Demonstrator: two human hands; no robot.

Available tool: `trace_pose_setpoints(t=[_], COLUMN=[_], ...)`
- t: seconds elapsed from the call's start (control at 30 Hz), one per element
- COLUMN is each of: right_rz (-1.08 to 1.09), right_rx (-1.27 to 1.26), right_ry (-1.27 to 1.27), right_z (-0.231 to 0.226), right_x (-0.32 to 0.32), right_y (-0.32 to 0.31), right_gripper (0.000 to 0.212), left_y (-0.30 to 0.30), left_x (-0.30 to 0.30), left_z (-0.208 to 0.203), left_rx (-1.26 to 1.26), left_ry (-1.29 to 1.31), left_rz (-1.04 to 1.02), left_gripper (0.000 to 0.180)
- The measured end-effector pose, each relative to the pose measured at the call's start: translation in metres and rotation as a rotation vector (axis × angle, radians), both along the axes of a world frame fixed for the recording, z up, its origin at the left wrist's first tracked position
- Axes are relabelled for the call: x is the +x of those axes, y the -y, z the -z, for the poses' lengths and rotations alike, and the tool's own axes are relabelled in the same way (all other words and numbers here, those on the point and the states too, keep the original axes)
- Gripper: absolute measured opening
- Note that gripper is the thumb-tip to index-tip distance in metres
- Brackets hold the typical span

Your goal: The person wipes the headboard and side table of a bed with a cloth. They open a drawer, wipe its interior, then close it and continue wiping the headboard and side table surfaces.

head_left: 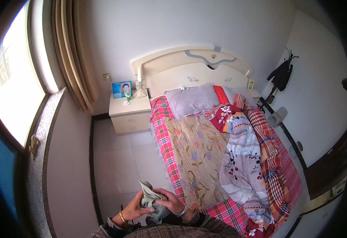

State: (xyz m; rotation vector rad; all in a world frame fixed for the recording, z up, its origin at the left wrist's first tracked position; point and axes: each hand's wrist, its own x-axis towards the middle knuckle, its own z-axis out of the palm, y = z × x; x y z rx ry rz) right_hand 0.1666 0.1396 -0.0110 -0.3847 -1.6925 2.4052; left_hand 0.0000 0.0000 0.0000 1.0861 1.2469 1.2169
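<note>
A crumpled grey-green cloth (pixel 148 200) is bunched between my two hands at the lower middle of the head view. My left hand (pixel 130 210), with a gold bangle at the wrist, closes on its left side. From the right, my right hand (pixel 173 204), with a silver bangle, grips the cloth, thumb pressed on its front. One pale corner sticks up above the fingers, and the lower folds hang down in front of my clothing. Both hands are beside the foot end of the bed, over the tiled floor.
A bed with a pink plaid sheet (pixel 217 216), pillows (pixel 189 101) and a rumpled patterned quilt (pixel 243 158) fills the middle and right. A nightstand (pixel 130 109) holding a lamp (pixel 140 85) stands at the far left. A window sill (pixel 48 131) runs along the left wall.
</note>
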Motion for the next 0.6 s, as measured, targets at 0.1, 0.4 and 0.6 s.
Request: trace_pose_setpoints(t=[0.1,0.4,0.6], right_rz=[-0.015,-0.046,0.531], right_rx=[0.163,0.156,-0.248], right_ry=[-0.034,-0.149,0.238], right_z=[0.0,0.028,0.145], right_x=[-0.043,-0.168,-0.234], right_y=[-0.04,-0.231,-0.39], right_gripper=[0.05,0.052,0.034], left_y=[-0.037,-0.174,-0.242], left_x=[-0.038,-0.152,-0.235], left_z=[0.02,0.03,0.005], left_rx=[-0.087,-0.087,0.036], left_ry=[0.01,0.295,0.314], left_rz=[-0.073,-0.515,-0.817], left_gripper=[0.077,0.053,0.057])
